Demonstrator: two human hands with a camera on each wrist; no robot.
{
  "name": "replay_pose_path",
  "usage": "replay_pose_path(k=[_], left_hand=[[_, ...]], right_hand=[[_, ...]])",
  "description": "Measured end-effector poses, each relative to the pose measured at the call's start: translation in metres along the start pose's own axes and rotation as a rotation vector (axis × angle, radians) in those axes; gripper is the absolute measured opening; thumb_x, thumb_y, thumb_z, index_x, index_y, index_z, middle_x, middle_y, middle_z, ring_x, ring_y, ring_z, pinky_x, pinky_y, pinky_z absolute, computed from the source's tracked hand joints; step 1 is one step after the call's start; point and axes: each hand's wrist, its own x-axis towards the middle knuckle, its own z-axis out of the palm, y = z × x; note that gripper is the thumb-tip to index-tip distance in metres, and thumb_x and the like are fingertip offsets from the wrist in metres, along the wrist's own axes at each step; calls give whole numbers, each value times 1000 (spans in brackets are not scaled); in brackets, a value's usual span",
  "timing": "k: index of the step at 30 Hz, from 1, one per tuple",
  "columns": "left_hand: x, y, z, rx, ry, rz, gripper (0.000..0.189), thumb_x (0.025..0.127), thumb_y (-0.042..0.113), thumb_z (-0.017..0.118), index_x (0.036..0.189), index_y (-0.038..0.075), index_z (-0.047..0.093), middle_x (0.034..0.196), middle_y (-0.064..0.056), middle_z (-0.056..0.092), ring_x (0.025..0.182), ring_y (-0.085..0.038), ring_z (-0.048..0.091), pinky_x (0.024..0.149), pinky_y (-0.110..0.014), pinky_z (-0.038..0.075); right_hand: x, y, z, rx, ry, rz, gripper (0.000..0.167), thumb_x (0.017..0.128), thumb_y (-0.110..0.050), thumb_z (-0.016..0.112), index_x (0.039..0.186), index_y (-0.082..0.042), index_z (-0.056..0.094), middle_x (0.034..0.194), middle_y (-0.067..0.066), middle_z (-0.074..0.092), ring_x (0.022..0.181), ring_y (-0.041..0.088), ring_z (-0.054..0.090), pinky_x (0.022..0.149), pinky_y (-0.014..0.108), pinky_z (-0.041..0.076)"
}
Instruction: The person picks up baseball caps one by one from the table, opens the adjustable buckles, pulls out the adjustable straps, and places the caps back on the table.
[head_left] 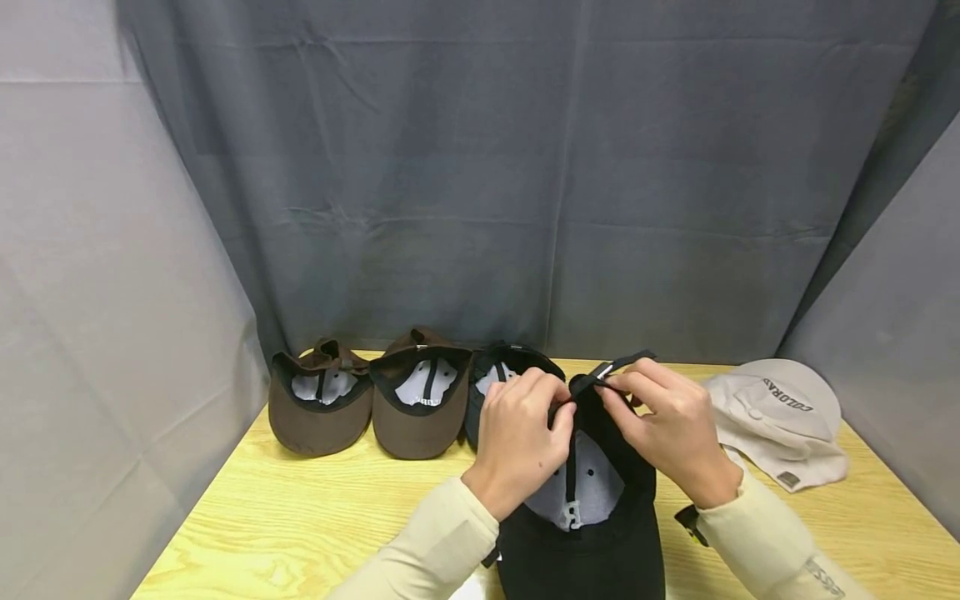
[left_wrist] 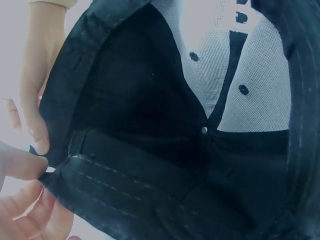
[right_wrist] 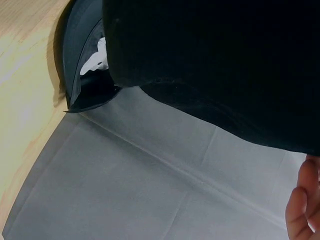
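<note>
A black baseball cap [head_left: 585,567] is held up between both hands, its brim toward me and its inside facing up. At the rear opening, my left hand [head_left: 525,433] pinches the left side of the cap's back strap. My right hand [head_left: 671,417] pinches the strap's right side between thumb and fingers, and a loose black strap end [head_left: 633,360] sticks up beside it. Light mesh lining [left_wrist: 265,85] and dark stitched fabric fill the left wrist view. In the right wrist view the dark cap [right_wrist: 215,65] covers much of the top, with fingertips [right_wrist: 300,200] at the right edge.
Along the back of the wooden table [head_left: 247,517] stand two brown caps [head_left: 318,429] [head_left: 420,433] and another black cap [head_left: 525,358], partly hidden by my left hand. A beige cap [head_left: 783,408] lies at the right. Grey cloth [head_left: 480,183] hangs behind.
</note>
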Motion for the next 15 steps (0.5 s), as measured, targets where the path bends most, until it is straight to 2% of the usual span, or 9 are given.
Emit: replay_pose_path(k=[7, 15], left_hand=[[5, 6, 0, 1, 6, -4, 12, 85, 21, 75, 95, 18, 68, 90, 6, 67, 85, -10, 66, 71, -28, 47], [7, 9, -1, -15, 34, 17, 5, 86, 18, 73, 90, 20, 71, 87, 7, 67, 82, -10, 66, 70, -28, 46]], right_hand=[[2, -6, -1, 23, 20, -33, 29, 93, -27, 60, 74, -9, 72, 68, -2, 63, 55, 9, 50, 53, 20, 39], [1, -12, -1, -3, 11, -67, 33, 96, -30, 59, 75, -8, 73, 70, 0, 64, 58, 12, 54, 55, 25, 42]])
